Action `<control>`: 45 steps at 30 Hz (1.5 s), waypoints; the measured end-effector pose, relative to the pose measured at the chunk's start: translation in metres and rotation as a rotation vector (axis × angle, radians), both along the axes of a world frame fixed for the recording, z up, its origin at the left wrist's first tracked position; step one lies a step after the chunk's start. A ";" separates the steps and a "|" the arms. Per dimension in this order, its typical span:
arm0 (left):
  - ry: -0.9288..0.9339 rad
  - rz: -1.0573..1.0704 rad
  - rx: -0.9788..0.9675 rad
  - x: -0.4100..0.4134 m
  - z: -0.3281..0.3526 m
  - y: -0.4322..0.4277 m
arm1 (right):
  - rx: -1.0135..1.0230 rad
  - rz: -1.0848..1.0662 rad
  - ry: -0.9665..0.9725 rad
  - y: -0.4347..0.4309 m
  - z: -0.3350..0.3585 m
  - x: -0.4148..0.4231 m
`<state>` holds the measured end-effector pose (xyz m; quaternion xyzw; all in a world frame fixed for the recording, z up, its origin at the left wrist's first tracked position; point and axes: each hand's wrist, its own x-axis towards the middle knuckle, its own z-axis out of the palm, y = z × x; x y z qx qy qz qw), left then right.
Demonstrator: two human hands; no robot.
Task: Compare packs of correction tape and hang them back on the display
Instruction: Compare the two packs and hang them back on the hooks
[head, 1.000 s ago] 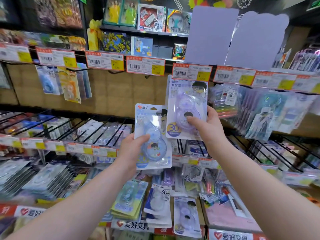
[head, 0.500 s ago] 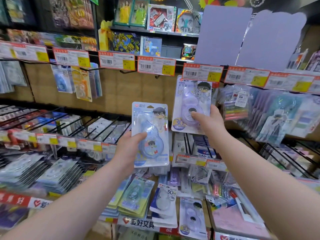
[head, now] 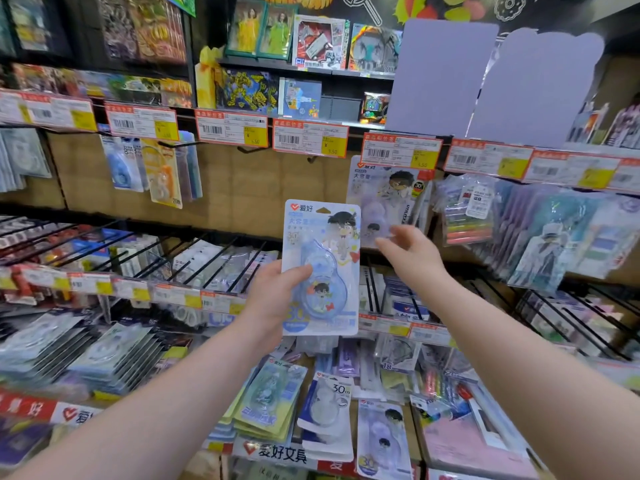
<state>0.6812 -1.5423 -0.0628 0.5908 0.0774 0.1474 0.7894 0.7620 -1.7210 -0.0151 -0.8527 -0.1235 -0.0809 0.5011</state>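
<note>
My left hand [head: 273, 299] grips a blue correction tape pack [head: 322, 244] upright in the middle of the view, thumb across its front. A purple correction tape pack [head: 384, 199] hangs on the display under a price tag, up and to the right of the blue one. My right hand [head: 412, 254] hovers just below the purple pack with fingers relaxed and spread, holding nothing; its fingertips look blurred and are close to the pack's lower edge.
Price tags [head: 310, 140] line the upper rail above bare pegs [head: 252, 148]. More tape packs hang at upper left [head: 161, 174] and lie on lower shelves [head: 329, 414]. Black wire hooks [head: 207, 261] jut out at mid height. Pen packs [head: 467, 220] hang at right.
My right hand has let go of the purple pack, which now hangs on the display, and has drawn back slightly. The left hand still holds the blue pack.
</note>
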 end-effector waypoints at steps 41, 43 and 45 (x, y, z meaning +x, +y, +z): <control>-0.093 0.063 0.425 0.069 0.041 -0.058 | 0.290 0.026 0.143 0.000 0.013 0.043; -0.098 0.057 0.447 0.074 0.042 -0.057 | 0.274 0.013 0.133 0.001 0.015 0.047; -0.095 0.055 0.454 0.078 0.042 -0.057 | 0.251 0.000 0.121 0.003 0.016 0.049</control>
